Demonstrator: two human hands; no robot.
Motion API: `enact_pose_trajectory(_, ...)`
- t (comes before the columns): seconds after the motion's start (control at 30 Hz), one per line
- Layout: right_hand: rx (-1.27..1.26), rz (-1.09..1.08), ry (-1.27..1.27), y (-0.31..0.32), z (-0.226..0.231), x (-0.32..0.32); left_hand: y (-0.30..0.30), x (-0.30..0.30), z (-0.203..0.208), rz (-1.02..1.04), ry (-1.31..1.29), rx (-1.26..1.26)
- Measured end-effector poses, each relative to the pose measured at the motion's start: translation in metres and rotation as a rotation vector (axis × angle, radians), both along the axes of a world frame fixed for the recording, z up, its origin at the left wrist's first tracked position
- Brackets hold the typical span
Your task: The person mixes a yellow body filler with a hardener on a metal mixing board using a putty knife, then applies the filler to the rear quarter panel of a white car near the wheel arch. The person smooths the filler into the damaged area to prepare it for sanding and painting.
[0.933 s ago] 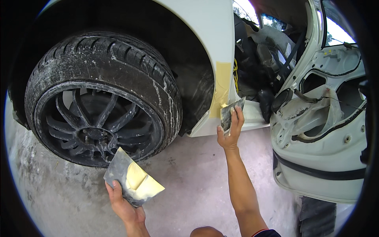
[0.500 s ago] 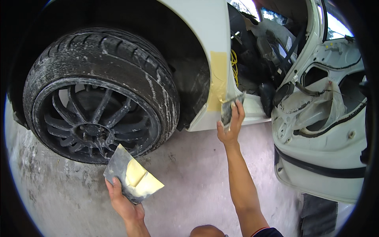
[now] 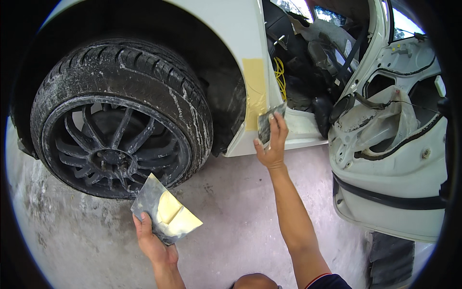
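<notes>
Lots of grey, white and pale yellow here
The board (image 3: 147, 198) is grey with darker smudges, pale yellow paste (image 3: 175, 216) on it; spreader (image 3: 264, 125) is blotchy grey-black. Tan-yellow strip (image 3: 255, 89) on the white body panel (image 3: 240, 29), bright yellow cable (image 3: 280, 79), black tyre (image 3: 120, 77) streaked chalky white, mottled grey floor (image 3: 226, 216).

An auto body workshop is shown by the opened white car door (image 3: 385, 173), bared to its metal, by the pale yellow filler (image 3: 169, 208) spread on a grey-smeared board (image 3: 148, 193) (a white-streaked tyre (image 3: 139, 79) is seen nearby), and by the stained concrete floor (image 3: 231, 207).
</notes>
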State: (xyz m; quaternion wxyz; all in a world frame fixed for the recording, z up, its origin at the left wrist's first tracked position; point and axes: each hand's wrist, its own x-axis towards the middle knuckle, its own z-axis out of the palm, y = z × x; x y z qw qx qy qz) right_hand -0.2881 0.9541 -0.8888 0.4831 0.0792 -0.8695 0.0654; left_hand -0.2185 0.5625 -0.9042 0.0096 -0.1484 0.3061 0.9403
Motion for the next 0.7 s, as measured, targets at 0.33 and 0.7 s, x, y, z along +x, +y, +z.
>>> enact_pose_trajectory(0.33,-1.001,0.450,-0.110,-0.109,-0.057,0.169,0.030,0.007,-0.020,-0.255,-0.012,0.192)
enact_pose_trajectory(0.7,-0.170,0.080,-0.583,-0.117,0.088,0.204,0.032,0.001,0.036,-0.103,0.170,0.025)
